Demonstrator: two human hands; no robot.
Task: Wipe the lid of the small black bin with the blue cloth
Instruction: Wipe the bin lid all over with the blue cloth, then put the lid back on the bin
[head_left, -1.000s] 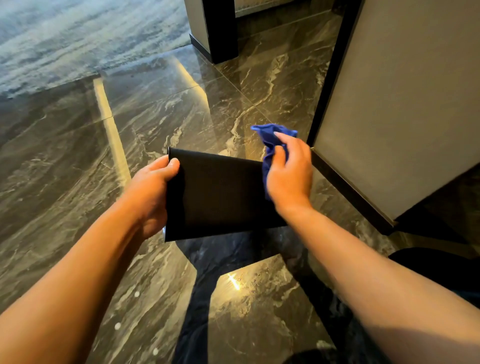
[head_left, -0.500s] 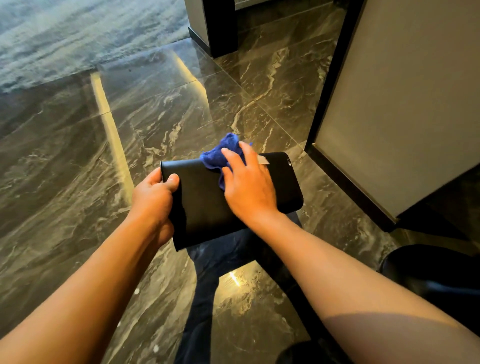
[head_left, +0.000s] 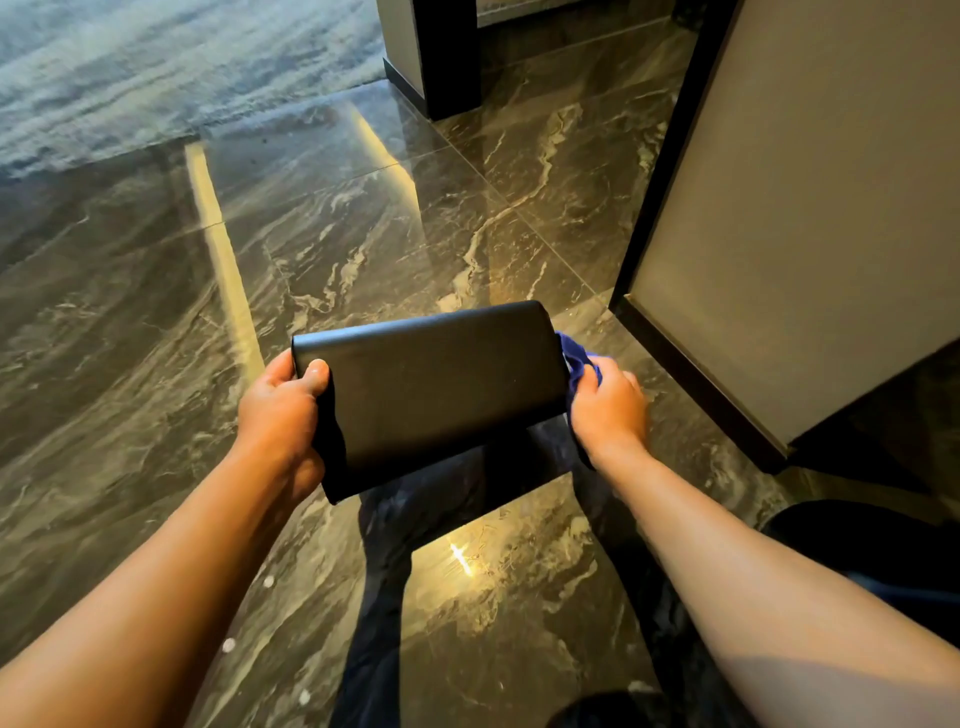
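— What are your fingers doing?

— My left hand (head_left: 283, 410) is clamped on the lid (head_left: 436, 384)'s left end, thumb on top. My right hand (head_left: 608, 405) is bunched tight around the blue cloth (head_left: 574, 358), just off the lid's right end, above the marble floor (head_left: 363, 234).

— Wiping well?

— I'd flatten the cloth, press evenly and sweep the full length, edges too.

— Any label?

— None readable; the bin itself, I think, is out of view.

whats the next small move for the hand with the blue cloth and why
Probably sweep the right hand and its bunched blue cloth leftward across the flat black bin lid: the cloth sits off the lid's right edge, while the left hand steadies the other end.
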